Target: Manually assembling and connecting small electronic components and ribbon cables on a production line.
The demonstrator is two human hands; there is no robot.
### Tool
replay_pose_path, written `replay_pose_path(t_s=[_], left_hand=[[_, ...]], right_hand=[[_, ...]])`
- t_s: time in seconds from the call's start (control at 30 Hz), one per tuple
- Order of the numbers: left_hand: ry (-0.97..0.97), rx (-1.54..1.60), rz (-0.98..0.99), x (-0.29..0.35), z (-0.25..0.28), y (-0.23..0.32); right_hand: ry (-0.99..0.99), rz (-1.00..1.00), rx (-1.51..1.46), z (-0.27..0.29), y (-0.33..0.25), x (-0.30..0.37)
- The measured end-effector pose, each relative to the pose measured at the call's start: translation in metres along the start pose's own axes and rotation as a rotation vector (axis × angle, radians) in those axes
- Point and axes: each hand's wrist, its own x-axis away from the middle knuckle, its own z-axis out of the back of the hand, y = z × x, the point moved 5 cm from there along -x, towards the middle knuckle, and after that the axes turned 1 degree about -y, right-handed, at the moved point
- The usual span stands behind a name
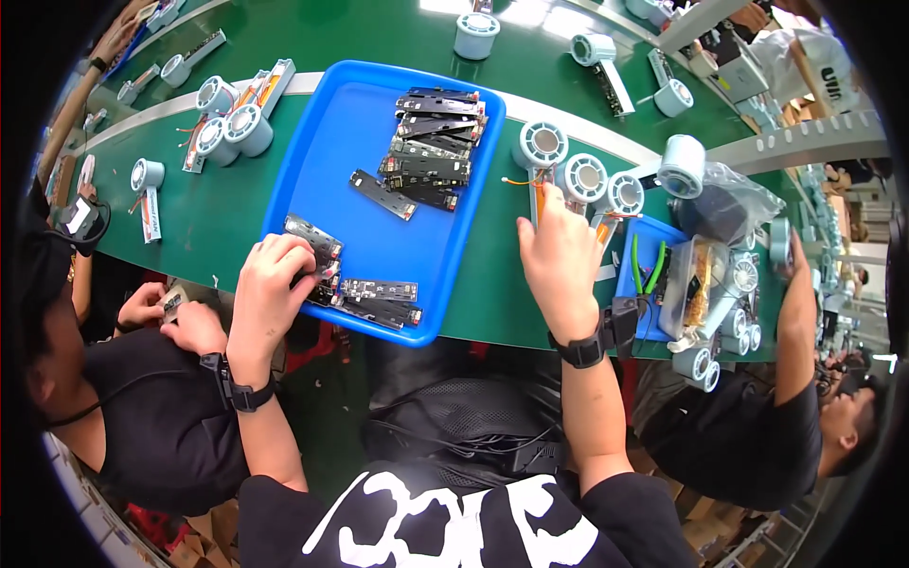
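Note:
My left hand [273, 284] is over the near-left corner of a blue tray [317, 123], its fingers pinched at a narrow black circuit board [314, 237]. Just beside those fingers lies a loose group of similar boards [379, 291]. A larger stack of boards [431, 161] sits in the tray's far right part. My right hand [561, 260] reaches past the tray's right side over some pale blue handheld fan bodies. Its thumb is spread away from the index finger, close to the handle of the nearest fan body [544, 144]; the other fingers are partly hidden.
Right of my right hand, a blue bin [649, 248] holds green-handled pliers [647, 275], beside a clear plastic container [699, 284]. More fan bodies [232, 133] lie left of the tray and along the far belt. Co-workers [156, 398] sit close on both sides.

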Motion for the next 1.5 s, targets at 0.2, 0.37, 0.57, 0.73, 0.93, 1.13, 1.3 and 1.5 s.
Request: replay_pose_path(t_s=[0.2, 0.37, 0.57, 0.73, 0.93, 1.13, 1.3, 1.5], left_hand=[[0.204, 0.682, 0.165, 0.022, -0.004, 0.02], [0.093, 1.009, 0.009, 0.033, -0.033, 0.071], [-0.007, 1.129, -0.058, 0.049, -0.062, 0.102], [-0.02, 1.437, 0.411, 0.054, -0.074, 0.11], [0.012, 1.683, 0.501, 0.046, -0.096, 0.113], [0.052, 1.009, 0.358, 0.015, -0.078, 0.134], [0.228, 0.429, 0.152, -0.028, -0.059, 0.141], [0.077, 0.477, 0.027, -0.029, -0.072, 0.137]], right_hand=[[0.245, 0.189, -0.005, 0.001, 0.009, 0.013], [0.23, 0.172, -0.007, 0.0, 0.01, 0.012], [0.193, 0.156, -0.009, -0.005, -0.002, 0.033], [0.001, 0.233, -0.068, -0.019, -0.001, 0.081], [0.144, 0.31, -0.247, -0.018, 0.02, 0.1], [0.328, 0.56, -0.281, -0.003, 0.01, 0.079], [0.209, 0.563, -0.172, -0.008, 0.008, 0.073], [0.139, 0.499, -0.419, -0.015, 0.009, 0.07]])
